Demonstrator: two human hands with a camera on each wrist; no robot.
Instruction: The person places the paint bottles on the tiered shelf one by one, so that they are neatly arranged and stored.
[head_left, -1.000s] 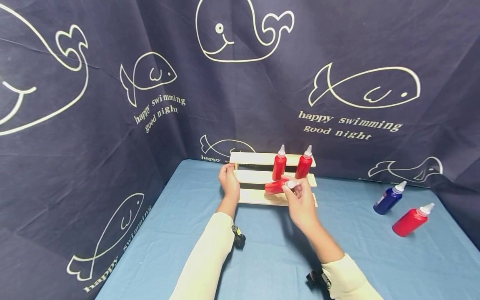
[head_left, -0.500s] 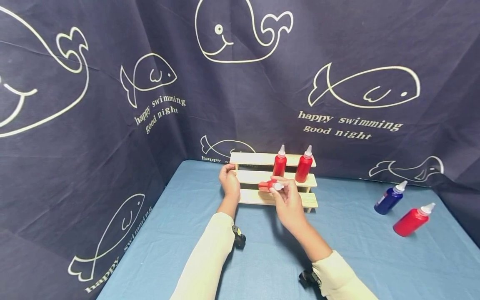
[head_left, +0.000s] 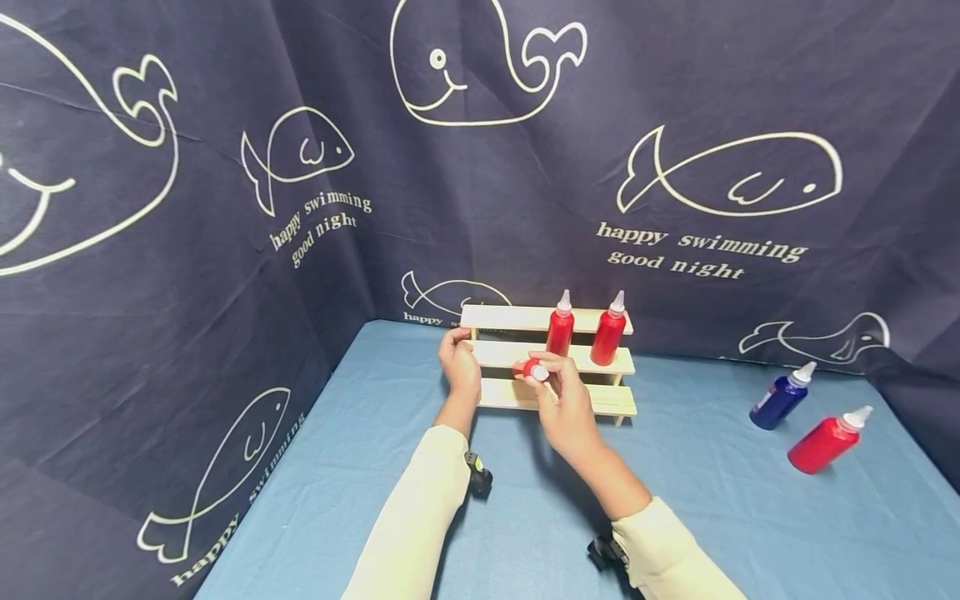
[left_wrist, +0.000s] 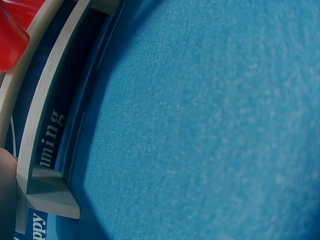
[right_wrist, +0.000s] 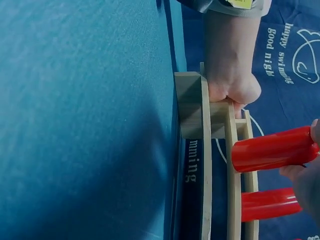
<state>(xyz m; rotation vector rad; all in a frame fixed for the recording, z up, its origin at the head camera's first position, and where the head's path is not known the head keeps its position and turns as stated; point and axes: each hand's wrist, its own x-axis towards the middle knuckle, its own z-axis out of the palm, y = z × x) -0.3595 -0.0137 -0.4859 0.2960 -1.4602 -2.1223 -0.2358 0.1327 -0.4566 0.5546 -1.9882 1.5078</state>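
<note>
A three-tier wooden display rack (head_left: 517,318) stands on the blue-covered table. My left hand (head_left: 459,364) grips the rack's left end; the left wrist view shows just a bit of that hand. Near its white nozzle cap, my right hand (head_left: 566,412) pinches a red squeeze bottle (right_wrist: 272,149). That bottle tilts toward me in the head view, its base at the middle tier in the right wrist view. Two more red bottles stand upright on the right part of the middle tier, the left one (head_left: 560,332) partly behind my right hand and the right one (head_left: 608,335) in full view.
On the table at the right are a blue squeeze bottle (head_left: 776,402) and, nearer to me, another red bottle (head_left: 821,444). A dark curtain (head_left: 540,208) with whale and fish drawings hangs close behind the rack.
My right hand has moved left along the rack with the red bottle, which has swung from sideways to pointing its cap more toward me. The left hand stays on the rack's end.
</note>
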